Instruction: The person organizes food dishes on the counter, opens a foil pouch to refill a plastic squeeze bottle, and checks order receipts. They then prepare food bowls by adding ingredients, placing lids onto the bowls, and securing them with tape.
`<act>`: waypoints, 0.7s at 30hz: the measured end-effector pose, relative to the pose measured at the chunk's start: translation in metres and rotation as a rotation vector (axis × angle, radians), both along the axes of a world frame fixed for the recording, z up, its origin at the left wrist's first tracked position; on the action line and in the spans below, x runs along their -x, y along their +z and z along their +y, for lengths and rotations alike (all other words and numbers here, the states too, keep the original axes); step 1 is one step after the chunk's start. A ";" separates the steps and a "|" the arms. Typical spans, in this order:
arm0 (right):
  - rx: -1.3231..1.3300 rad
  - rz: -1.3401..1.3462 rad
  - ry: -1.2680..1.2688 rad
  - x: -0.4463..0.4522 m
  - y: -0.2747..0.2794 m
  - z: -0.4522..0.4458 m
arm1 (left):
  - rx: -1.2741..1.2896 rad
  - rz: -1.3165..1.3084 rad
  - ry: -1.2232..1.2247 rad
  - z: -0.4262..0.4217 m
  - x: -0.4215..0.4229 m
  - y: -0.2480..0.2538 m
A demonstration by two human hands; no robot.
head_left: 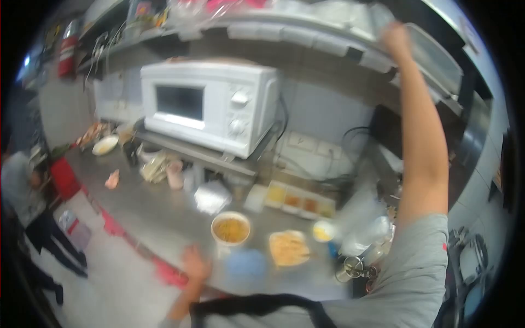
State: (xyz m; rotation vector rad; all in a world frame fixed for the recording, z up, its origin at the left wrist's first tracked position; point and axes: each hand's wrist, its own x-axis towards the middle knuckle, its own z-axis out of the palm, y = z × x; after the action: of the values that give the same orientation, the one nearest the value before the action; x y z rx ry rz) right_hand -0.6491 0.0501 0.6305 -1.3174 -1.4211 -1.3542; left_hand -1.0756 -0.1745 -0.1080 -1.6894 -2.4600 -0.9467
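My right arm is stretched up to the shelf, and my right hand [396, 42] is at its front edge beside pale, translucent stacked items [365, 21]. Blur hides its fingers, so whether it grips anything is unclear. Low by the counter's front edge, my left hand [196, 264] appears open, with nothing visible in it. Near it on the steel counter [158, 210] stand a round tub of yellow-orange food [231, 229] and a blurred blue item [245, 264]. Farther right lies a square portion of pale orange food [289, 248], with a small cup of something yellow [324, 231] beside it.
A white microwave [219, 104] sits on a raised stand. Behind the food is a tray of several sauce or spice compartments [299, 201]. Crumpled foil [212, 197] and metal containers [350, 269] share the counter. Another person [27, 191] stands at far left.
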 end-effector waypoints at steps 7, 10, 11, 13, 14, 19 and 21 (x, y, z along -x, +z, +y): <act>-0.086 0.247 1.585 0.099 -0.229 -0.151 | -0.347 -0.281 -0.031 -0.005 0.014 0.001; 0.595 0.570 1.684 0.150 -0.388 -0.177 | -0.544 -0.744 -0.153 -0.023 0.001 0.048; 0.913 0.742 1.588 0.155 -0.441 -0.173 | -0.495 -0.982 -0.274 -0.032 -0.007 0.066; 1.302 1.172 1.660 0.175 -0.539 -0.165 | -0.393 -1.469 -0.515 -0.042 -0.023 0.090; 1.283 1.347 1.643 0.186 -0.582 -0.163 | -0.372 -1.432 -0.486 -0.042 -0.031 0.089; 1.259 1.554 1.625 0.199 -0.635 -0.177 | -0.380 -1.226 -0.333 -0.034 -0.037 0.078; 1.284 1.352 1.500 0.191 -0.646 -0.169 | -0.346 -1.084 -0.260 -0.032 -0.035 0.071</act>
State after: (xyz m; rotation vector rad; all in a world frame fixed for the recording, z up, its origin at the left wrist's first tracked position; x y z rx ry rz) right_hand -0.8404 -0.1184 -0.0154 -0.8095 -1.3882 1.4046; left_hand -1.0404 -0.2068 -0.0367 -1.6052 -2.2271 -2.6979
